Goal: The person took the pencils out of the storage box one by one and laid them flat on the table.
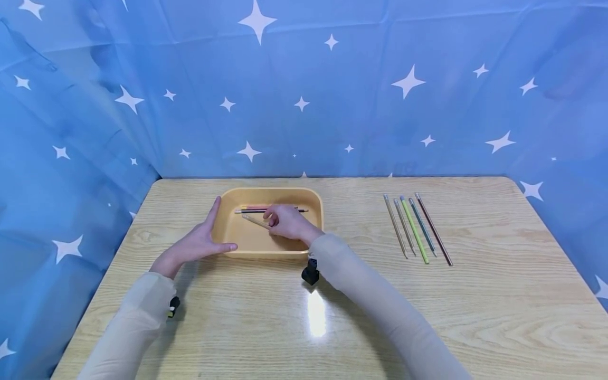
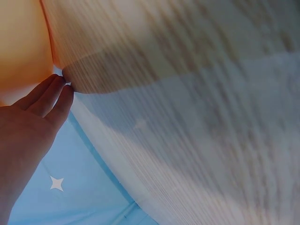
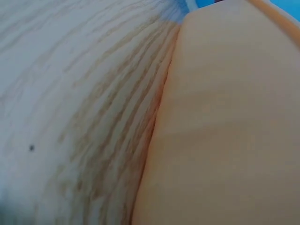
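Observation:
My right hand [image 1: 287, 221] reaches into an orange-yellow plastic tray [image 1: 266, 254] and pinches the near end of a tan pencil [image 1: 255, 220]. Behind that pencil, a black pencil [image 1: 247, 211] and a pinkish-red one [image 1: 266, 207] lie side by side on the tray's floor, partly covered by the hand. At the tray's left end, my left hand [image 1: 197, 243] rests with thumb and fingers spread straight along the wall. Its straight fingers [image 2: 44, 96] also show beside the tray in the left wrist view. The right wrist view holds only the tray's outer wall [image 3: 225, 117] and tabletop.
To the right on the wood-grain table [image 1: 499, 295], several pencils lie roughly parallel, among them a lime-green pencil [image 1: 415, 230] and a dark red pencil [image 1: 434, 229]. A blue curtain [image 1: 332, 95] with white stars hangs behind the table and along its sides.

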Demonstrator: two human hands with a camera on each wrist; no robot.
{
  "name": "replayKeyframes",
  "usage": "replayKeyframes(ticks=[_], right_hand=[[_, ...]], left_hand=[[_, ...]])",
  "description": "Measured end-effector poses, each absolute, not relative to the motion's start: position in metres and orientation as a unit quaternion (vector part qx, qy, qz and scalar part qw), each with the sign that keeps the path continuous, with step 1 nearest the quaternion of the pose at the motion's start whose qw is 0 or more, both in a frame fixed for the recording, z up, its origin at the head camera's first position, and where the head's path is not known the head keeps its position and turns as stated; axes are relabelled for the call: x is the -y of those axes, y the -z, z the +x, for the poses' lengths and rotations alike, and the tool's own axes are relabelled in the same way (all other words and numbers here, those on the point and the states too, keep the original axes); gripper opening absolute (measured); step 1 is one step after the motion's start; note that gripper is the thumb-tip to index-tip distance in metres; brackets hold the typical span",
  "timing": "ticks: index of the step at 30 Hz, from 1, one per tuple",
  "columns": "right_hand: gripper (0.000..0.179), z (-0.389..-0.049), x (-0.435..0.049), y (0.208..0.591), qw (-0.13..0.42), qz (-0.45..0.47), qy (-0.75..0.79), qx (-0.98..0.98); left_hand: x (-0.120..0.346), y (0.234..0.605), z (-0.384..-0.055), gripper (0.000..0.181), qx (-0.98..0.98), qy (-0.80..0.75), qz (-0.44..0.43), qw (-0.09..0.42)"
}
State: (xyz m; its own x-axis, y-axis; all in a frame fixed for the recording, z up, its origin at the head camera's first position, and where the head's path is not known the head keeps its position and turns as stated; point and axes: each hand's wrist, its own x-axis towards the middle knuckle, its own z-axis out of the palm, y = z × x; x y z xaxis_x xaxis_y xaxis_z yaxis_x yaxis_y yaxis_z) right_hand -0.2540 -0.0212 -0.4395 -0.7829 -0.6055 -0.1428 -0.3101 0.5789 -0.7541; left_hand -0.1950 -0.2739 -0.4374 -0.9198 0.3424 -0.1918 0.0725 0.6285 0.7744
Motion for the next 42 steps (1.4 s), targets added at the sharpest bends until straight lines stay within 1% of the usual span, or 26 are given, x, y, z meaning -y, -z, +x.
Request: replayKeyframes(ticks=[5, 11, 20, 29, 32, 38, 42], right_hand=[[0.029, -0.255, 0.021, 0.439, 0.209, -0.263, 0.377, -0.863], [0.031, -0.255, 0.018, 0.439, 0.240, -0.242, 0.432, -0.835], [0.035, -0.255, 0.015, 0.435, 0.265, -0.204, 0.500, -0.799], [0.030, -0.253, 0.011, 0.430, 0.266, -0.184, 0.535, -0.781], [0.032, -0.252, 0.007, 0.426, 0.262, -0.179, 0.538, -0.781], [0.034, -0.251, -0.001, 0.417, 0.228, -0.198, 0.548, -0.780], [0.034, -0.248, -0.007, 0.411, 0.220, -0.209, 0.570, -0.764]], left_hand=[[0.274, 0.437, -0.195, 0.123, -0.887, -0.415, 0.116, 0.164], [0.274, 0.437, -0.195, 0.124, -0.888, -0.414, 0.112, 0.166], [0.274, 0.438, -0.195, 0.124, -0.886, -0.418, 0.114, 0.164], [0.274, 0.438, -0.195, 0.124, -0.886, -0.419, 0.118, 0.158], [0.274, 0.438, -0.195, 0.123, -0.886, -0.420, 0.120, 0.157], [0.273, 0.437, -0.194, 0.123, -0.887, -0.417, 0.118, 0.156], [0.273, 0.437, -0.194, 0.124, -0.889, -0.415, 0.117, 0.156]])
